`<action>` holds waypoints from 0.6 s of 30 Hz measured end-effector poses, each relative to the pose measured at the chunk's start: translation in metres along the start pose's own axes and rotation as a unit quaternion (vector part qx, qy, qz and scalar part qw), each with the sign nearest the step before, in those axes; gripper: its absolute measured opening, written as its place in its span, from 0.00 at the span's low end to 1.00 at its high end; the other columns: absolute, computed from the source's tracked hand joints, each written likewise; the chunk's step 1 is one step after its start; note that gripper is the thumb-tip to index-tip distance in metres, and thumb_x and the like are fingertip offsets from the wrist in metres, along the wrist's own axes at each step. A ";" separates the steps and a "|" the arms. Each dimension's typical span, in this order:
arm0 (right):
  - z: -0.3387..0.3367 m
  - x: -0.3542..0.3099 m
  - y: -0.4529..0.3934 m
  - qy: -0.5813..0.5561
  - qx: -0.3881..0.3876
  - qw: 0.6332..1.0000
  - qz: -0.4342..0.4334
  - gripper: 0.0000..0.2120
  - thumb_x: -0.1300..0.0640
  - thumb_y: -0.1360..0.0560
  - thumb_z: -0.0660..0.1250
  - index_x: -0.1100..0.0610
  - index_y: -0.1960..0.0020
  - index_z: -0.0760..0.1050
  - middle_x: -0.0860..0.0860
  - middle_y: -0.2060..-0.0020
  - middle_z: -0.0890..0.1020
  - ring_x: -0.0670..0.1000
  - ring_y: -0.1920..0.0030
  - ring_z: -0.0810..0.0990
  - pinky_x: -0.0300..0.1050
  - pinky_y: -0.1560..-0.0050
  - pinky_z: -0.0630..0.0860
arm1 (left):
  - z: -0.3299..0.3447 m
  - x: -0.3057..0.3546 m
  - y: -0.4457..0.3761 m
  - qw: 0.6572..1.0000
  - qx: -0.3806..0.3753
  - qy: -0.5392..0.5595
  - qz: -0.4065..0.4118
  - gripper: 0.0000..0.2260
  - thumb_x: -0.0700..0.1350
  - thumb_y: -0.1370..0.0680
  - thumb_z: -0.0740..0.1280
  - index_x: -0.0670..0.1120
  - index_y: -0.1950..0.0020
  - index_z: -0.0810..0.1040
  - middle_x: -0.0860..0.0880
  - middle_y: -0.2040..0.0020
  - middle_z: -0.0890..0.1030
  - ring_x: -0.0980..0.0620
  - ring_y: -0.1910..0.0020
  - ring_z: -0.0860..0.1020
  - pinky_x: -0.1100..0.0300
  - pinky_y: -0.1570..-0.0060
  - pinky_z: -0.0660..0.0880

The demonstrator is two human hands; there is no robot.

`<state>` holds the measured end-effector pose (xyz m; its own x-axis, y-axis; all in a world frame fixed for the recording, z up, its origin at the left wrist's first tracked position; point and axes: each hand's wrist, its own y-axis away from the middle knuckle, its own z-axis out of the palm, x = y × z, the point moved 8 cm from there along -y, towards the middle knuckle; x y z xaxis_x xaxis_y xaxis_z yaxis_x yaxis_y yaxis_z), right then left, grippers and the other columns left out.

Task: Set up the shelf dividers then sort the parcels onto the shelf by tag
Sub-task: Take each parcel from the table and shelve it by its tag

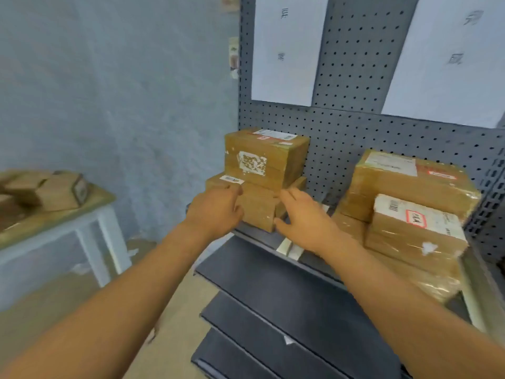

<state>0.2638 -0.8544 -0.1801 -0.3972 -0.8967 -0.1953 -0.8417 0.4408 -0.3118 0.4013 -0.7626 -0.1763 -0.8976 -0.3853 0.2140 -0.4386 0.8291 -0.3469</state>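
On the left of the grey shelf [262, 236] stands a stack of brown parcels: a larger top parcel [265, 157] with a white label on a lower parcel [257, 209]. My left hand [216, 212] touches the lower parcel's left front with loosely curled fingers. My right hand [306, 220] lies against its right side, fingers spread. A second pile of taped parcels [410, 187] fills the right of the shelf, with a red-tagged parcel [415, 228] in front. A pale divider strip [287, 246] lies on the shelf between the piles, partly hidden by my right hand.
Two white paper signs [287, 50] [448, 58] hang on the pegboard back [352, 127]. Lower dark shelves [273, 296] step out below. A white-legged table [54, 214] at the left carries more parcels [46, 192]. A blue-grey wall stands behind it.
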 end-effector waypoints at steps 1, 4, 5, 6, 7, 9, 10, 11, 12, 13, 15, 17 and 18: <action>0.016 -0.017 -0.008 0.002 -0.017 1.000 -0.017 0.23 0.54 0.20 0.64 0.57 0.27 0.66 0.56 0.36 0.72 0.59 0.35 0.70 0.53 0.40 0.72 | -0.008 -0.021 0.017 0.999 0.002 -0.037 -0.020 0.19 0.48 0.20 0.61 0.49 0.29 0.70 0.45 0.35 0.76 0.41 0.40 0.76 0.52 0.49 0.73; 0.063 -0.082 -0.021 -0.012 -0.065 0.995 -0.079 0.24 0.55 0.19 0.61 0.55 0.24 0.62 0.55 0.31 0.69 0.59 0.33 0.69 0.52 0.40 0.71 | -0.029 -0.085 0.073 0.986 -0.017 -0.143 -0.080 0.19 0.49 0.19 0.60 0.48 0.29 0.69 0.45 0.38 0.75 0.42 0.41 0.76 0.51 0.52 0.72; 0.075 -0.107 -0.024 -0.015 -0.075 0.992 -0.101 0.25 0.54 0.18 0.61 0.55 0.23 0.61 0.55 0.29 0.68 0.58 0.31 0.68 0.51 0.39 0.70 | -0.037 -0.105 0.093 0.980 -0.024 -0.167 -0.103 0.18 0.48 0.19 0.60 0.47 0.29 0.68 0.45 0.39 0.75 0.42 0.42 0.76 0.52 0.54 0.71; 0.086 -0.134 -0.027 -0.014 -0.080 0.989 -0.124 0.26 0.54 0.18 0.60 0.54 0.22 0.59 0.54 0.28 0.67 0.58 0.30 0.67 0.51 0.37 0.69 | -0.046 -0.127 0.113 0.974 -0.029 -0.187 -0.127 0.18 0.48 0.19 0.60 0.47 0.30 0.69 0.45 0.39 0.75 0.43 0.43 0.76 0.52 0.56 0.70; 0.094 -0.161 -0.030 -0.013 -0.081 0.986 -0.148 0.26 0.54 0.18 0.60 0.53 0.22 0.58 0.54 0.28 0.67 0.57 0.30 0.67 0.51 0.35 0.69 | -0.056 -0.147 0.134 0.967 -0.032 -0.202 -0.149 0.17 0.47 0.19 0.60 0.46 0.31 0.69 0.45 0.40 0.75 0.43 0.44 0.76 0.53 0.56 0.70; 0.106 -0.216 -0.034 -0.015 -0.080 0.978 -0.193 0.26 0.54 0.18 0.60 0.53 0.22 0.58 0.54 0.30 0.69 0.57 0.32 0.68 0.51 0.37 0.69 | -0.080 -0.185 0.174 0.956 -0.030 -0.219 -0.193 0.17 0.46 0.20 0.60 0.46 0.31 0.69 0.45 0.40 0.75 0.42 0.45 0.76 0.52 0.54 0.71; 0.110 -0.243 -0.036 -0.017 -0.082 0.974 -0.212 0.25 0.54 0.18 0.59 0.54 0.22 0.59 0.55 0.31 0.69 0.57 0.33 0.69 0.51 0.38 0.69 | -0.092 -0.203 0.193 0.951 -0.026 -0.224 -0.214 0.17 0.46 0.20 0.60 0.46 0.32 0.70 0.45 0.39 0.75 0.42 0.44 0.76 0.52 0.53 0.72; 0.115 -0.270 -0.037 -0.018 -0.083 0.970 -0.229 0.25 0.55 0.18 0.59 0.54 0.23 0.59 0.55 0.32 0.70 0.57 0.33 0.69 0.52 0.38 0.69 | -0.105 -0.221 0.212 0.945 -0.022 -0.229 -0.233 0.17 0.47 0.20 0.61 0.46 0.32 0.70 0.45 0.38 0.75 0.42 0.43 0.76 0.52 0.52 0.74; 0.118 -0.297 -0.038 -0.020 -0.084 0.966 -0.244 0.25 0.55 0.18 0.59 0.54 0.22 0.59 0.55 0.32 0.70 0.58 0.33 0.69 0.52 0.37 0.69 | -0.117 -0.238 0.231 0.939 -0.020 -0.236 -0.249 0.18 0.47 0.20 0.61 0.46 0.31 0.69 0.45 0.37 0.75 0.42 0.42 0.76 0.51 0.50 0.75; 0.122 -0.324 -0.038 -0.022 -0.083 0.962 -0.258 0.26 0.55 0.18 0.59 0.54 0.22 0.59 0.55 0.32 0.70 0.58 0.32 0.69 0.52 0.36 0.69 | -0.128 -0.255 0.249 0.934 -0.019 -0.243 -0.263 0.18 0.47 0.20 0.61 0.46 0.30 0.69 0.45 0.37 0.75 0.42 0.40 0.76 0.50 0.48 0.75; 0.128 -0.380 -0.038 -0.029 -0.077 0.956 -0.283 0.26 0.55 0.19 0.60 0.53 0.22 0.59 0.54 0.31 0.69 0.58 0.31 0.68 0.52 0.35 0.69 | -0.150 -0.287 0.287 0.924 -0.018 -0.258 -0.281 0.19 0.48 0.20 0.61 0.46 0.29 0.68 0.45 0.36 0.75 0.42 0.39 0.75 0.50 0.46 0.74; 0.136 -0.437 -0.037 -0.048 -0.081 0.949 -0.301 0.26 0.53 0.19 0.61 0.52 0.22 0.59 0.53 0.29 0.69 0.57 0.30 0.67 0.51 0.34 0.69 | -0.173 -0.322 0.326 0.915 -0.015 -0.267 -0.301 0.19 0.48 0.20 0.61 0.47 0.29 0.68 0.45 0.36 0.75 0.43 0.39 0.75 0.51 0.48 0.73; 0.140 -0.466 -0.036 -0.058 -0.083 0.945 -0.312 0.27 0.53 0.19 0.61 0.53 0.22 0.59 0.53 0.28 0.68 0.57 0.30 0.67 0.52 0.34 0.69 | -0.186 -0.340 0.346 0.910 -0.010 -0.270 -0.314 0.19 0.48 0.20 0.61 0.47 0.29 0.68 0.46 0.37 0.75 0.43 0.39 0.75 0.52 0.49 0.73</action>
<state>0.5306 -0.4465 -0.2076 0.2298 -0.9652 -0.1245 -0.9485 -0.1934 -0.2508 0.5630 -0.2693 -0.1996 -0.3643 -0.9239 -0.1171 -0.8763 0.3827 -0.2927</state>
